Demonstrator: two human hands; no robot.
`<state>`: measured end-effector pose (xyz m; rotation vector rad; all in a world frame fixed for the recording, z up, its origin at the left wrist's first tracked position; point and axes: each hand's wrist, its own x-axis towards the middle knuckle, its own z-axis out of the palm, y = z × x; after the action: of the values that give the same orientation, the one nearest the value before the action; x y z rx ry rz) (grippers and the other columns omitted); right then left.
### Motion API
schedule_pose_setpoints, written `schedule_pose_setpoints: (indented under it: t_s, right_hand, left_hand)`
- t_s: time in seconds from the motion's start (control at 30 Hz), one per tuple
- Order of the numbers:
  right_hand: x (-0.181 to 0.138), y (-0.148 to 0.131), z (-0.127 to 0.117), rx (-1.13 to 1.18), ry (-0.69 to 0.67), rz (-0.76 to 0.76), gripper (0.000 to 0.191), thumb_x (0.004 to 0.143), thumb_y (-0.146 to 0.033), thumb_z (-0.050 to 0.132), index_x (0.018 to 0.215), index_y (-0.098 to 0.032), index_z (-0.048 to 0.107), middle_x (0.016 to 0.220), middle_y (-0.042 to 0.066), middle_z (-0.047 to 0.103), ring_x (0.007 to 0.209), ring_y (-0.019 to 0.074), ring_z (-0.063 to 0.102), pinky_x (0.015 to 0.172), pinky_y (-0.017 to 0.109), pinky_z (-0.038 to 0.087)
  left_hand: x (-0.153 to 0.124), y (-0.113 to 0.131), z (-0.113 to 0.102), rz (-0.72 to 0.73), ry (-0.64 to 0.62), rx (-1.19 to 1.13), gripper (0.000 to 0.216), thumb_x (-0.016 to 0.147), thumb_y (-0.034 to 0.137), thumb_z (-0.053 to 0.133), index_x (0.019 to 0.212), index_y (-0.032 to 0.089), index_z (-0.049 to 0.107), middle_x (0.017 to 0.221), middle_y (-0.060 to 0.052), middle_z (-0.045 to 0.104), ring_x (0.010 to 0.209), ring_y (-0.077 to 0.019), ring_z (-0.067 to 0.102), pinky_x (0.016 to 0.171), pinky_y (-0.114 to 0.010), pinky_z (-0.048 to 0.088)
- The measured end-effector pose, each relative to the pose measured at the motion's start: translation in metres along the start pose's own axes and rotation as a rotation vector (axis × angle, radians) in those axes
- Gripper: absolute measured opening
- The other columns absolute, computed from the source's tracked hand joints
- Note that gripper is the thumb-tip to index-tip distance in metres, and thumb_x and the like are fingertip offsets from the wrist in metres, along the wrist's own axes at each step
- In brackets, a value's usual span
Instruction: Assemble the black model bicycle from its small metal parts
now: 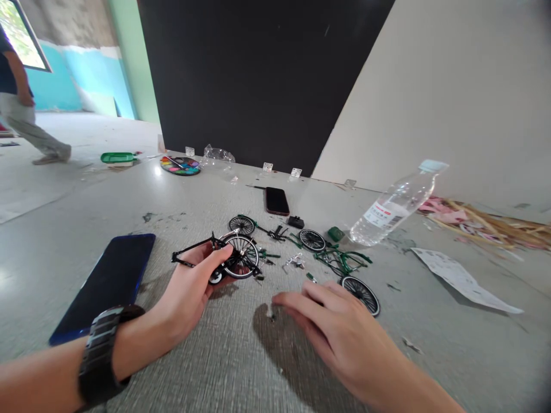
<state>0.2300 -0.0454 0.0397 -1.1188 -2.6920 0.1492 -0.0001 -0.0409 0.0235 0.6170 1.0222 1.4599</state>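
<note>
Black metal-looking tubing and a spoked wheel are making up a partly built model bicycle (pixel 246 257), which is sitting left of centre, just over or on the grey surface (pixel 232 355); I cannot tell whether it is touching down. The left hand (pixel 189 287) is gripping it, the thumb pressing near the wheel and the fingers mostly disappearing underneath. To its right, the right hand (pixel 340 321) is reaching palm down with loosely bent fingers, its index fingertip hanging just beside a tiny piece (pixel 270 312); its underside is staying hidden, so I cannot tell whether it is holding anything. Beyond the hands, a green bicycle frame (pixel 342 261) is lying between two loose wheels, one of them (pixel 361 295) showing partly behind the right hand, while small silver parts (pixel 295 261) are lying nearer the middle. Farther back, a small black block (pixel 295 222) and a smartphone (pixel 276 201) are resting, and a clear bottle (pixel 387 215) is standing on the right near a printed sheet (pixel 465 278). A larger blue-edged device (pixel 109 281) is lying left of the left hand. Toward the dark panel (pixel 258 74), a paint palette (pixel 181 166) is lying, and a person (pixel 21 109) is showing at the far left.
</note>
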Motion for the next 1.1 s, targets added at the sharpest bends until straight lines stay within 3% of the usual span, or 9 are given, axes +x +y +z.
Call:
schedule_pose_setpoints:
  t_s: [0.13, 0.33, 0.5, 0.77, 1.1]
  right_hand:
    - [0.000, 0.007, 0.000, -0.064, -0.015, -0.011, 0.030, 0.093, -0.011, 0.044, 0.109, -0.024, 0.066, 0.087, 0.005, 0.065, 0.078, 0.0198, 0.060, 0.072, 0.034, 0.046]
    - [-0.002, 0.008, -0.001, -0.015, -0.124, -0.055, 0.041, 0.096, -0.012, 0.042, 0.127, -0.030, 0.061, 0.090, 0.005, 0.064, 0.077, 0.0190, 0.061, 0.065, 0.031, 0.045]
    - [-0.003, 0.010, 0.000, 0.013, -0.157, -0.045, 0.034, 0.099, -0.020, 0.043, 0.124, -0.032, 0.064, 0.092, 0.003, 0.066, 0.079, 0.0188, 0.062, 0.068, 0.032, 0.046]
    - [-0.001, 0.012, -0.004, 0.065, -0.099, -0.006, 0.027, 0.100, -0.023, 0.045, 0.112, -0.029, 0.069, 0.096, 0.002, 0.069, 0.084, 0.0170, 0.063, 0.074, 0.031, 0.048]
    - [0.001, 0.017, -0.012, 0.064, -0.180, -0.006, 0.025, 0.100, -0.023, 0.045, 0.110, -0.028, 0.068, 0.094, 0.002, 0.067, 0.082, 0.0169, 0.061, 0.072, 0.031, 0.045]
  left_hand:
    - [0.000, 0.000, -0.001, -0.004, 0.006, 0.005, 0.016, 0.074, 0.029, 0.080, 0.084, 0.018, 0.074, 0.091, -0.005, 0.078, 0.073, -0.0155, 0.073, 0.067, -0.022, 0.059]
    - [0.000, -0.001, 0.000, -0.005, 0.003, 0.000, 0.018, 0.073, 0.029, 0.081, 0.085, 0.016, 0.074, 0.090, -0.006, 0.078, 0.071, -0.0149, 0.073, 0.065, -0.020, 0.059]
    - [-0.001, 0.000, 0.000, 0.001, 0.002, 0.015, 0.017, 0.075, 0.028, 0.080, 0.085, 0.016, 0.074, 0.089, -0.006, 0.078, 0.071, -0.0151, 0.073, 0.065, -0.020, 0.059]
    - [-0.001, -0.001, -0.002, 0.006, -0.022, 0.020, 0.016, 0.076, 0.029, 0.079, 0.084, 0.016, 0.073, 0.089, -0.006, 0.078, 0.074, -0.0158, 0.074, 0.069, -0.021, 0.060]
    - [0.000, -0.001, -0.003, -0.028, -0.031, 0.032, 0.011, 0.080, 0.028, 0.076, 0.085, 0.019, 0.073, 0.089, -0.002, 0.077, 0.075, -0.0131, 0.073, 0.069, -0.019, 0.059]
